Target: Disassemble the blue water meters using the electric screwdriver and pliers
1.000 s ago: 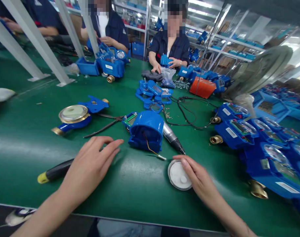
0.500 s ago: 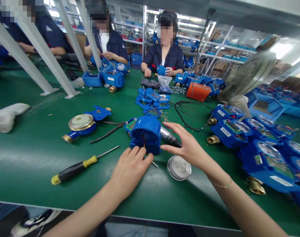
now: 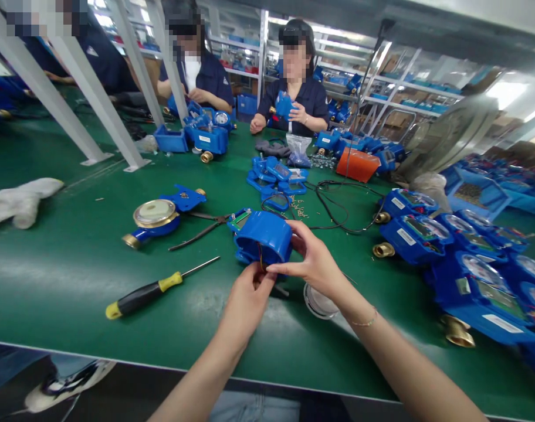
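Note:
In front of me is a blue meter housing (image 3: 267, 231), its hollow side facing me and thin wires (image 3: 261, 255) coming out. My right hand (image 3: 314, 258) grips its right side, thumb along the near edge. My left hand (image 3: 250, 293) is closed at the lower front edge, fingertips pinched by the wires; exactly what they pinch is partly hidden. A green circuit board (image 3: 240, 220) shows at the housing's left. Beside my right wrist lies a round clear-and-grey disc part (image 3: 320, 302), partly covered by the hand.
Left of the housing lie a yellow-black screwdriver (image 3: 146, 296), pliers (image 3: 197, 231) and a brass-and-blue water meter (image 3: 155, 217). Blue covers (image 3: 278, 176) and loose screws (image 3: 298, 208) lie beyond. Assembled meters (image 3: 478, 281) crowd the right. A co-worker (image 3: 294, 88) sits opposite holding a blue meter.
My right hand has come down from beside the housing and taken hold of it. My left fingers have drawn together under the wires. The housing has tilted slightly.

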Action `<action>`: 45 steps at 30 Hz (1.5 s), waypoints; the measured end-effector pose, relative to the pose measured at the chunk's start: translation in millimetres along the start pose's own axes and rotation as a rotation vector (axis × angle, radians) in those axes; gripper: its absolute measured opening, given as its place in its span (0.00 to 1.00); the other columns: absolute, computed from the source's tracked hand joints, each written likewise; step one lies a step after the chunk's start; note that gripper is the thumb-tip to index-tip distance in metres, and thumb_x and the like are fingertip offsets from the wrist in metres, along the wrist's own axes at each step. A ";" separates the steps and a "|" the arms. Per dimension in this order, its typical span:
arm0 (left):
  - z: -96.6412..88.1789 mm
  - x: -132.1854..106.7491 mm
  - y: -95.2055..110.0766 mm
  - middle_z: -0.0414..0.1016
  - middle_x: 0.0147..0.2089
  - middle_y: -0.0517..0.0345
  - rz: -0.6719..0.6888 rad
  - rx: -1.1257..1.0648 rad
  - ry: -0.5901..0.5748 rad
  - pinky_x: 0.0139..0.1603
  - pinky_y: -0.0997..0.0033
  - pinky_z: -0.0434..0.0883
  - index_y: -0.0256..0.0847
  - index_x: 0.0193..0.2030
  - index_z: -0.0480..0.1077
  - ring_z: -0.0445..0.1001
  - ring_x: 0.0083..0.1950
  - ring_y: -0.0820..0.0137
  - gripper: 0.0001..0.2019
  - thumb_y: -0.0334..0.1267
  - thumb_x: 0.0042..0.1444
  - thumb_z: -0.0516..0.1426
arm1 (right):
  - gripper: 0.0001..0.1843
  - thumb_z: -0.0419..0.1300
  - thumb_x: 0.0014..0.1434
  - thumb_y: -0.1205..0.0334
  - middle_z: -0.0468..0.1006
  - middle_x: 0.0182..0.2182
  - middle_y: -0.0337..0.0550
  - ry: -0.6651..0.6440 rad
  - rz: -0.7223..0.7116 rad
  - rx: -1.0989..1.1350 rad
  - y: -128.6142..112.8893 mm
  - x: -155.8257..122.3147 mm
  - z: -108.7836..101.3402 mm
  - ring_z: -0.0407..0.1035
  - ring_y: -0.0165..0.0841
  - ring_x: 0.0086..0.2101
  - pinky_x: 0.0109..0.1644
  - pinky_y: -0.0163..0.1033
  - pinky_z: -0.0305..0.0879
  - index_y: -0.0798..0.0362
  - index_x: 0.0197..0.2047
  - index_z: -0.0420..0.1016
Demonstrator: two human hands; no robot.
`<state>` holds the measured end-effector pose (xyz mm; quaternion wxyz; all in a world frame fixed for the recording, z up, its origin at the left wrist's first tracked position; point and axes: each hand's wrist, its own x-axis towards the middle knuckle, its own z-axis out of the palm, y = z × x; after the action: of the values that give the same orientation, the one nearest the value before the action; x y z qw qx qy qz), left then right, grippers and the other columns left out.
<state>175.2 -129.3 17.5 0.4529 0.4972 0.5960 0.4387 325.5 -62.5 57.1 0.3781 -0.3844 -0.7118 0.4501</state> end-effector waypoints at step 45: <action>-67.3 -50.6 14.1 0.75 0.38 0.56 0.729 0.883 0.589 0.41 0.71 0.67 0.39 0.47 0.72 0.72 0.36 0.71 0.07 0.30 0.62 0.60 | 0.32 0.76 0.45 0.48 0.78 0.47 0.44 0.105 0.170 0.156 -22.7 4.2 32.0 0.73 0.43 0.47 0.51 0.48 0.71 0.46 0.50 0.72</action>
<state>117.1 -182.6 50.2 -0.1554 0.6660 0.6128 0.3959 290.8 -76.7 69.1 0.4043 -0.4357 -0.6187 0.5138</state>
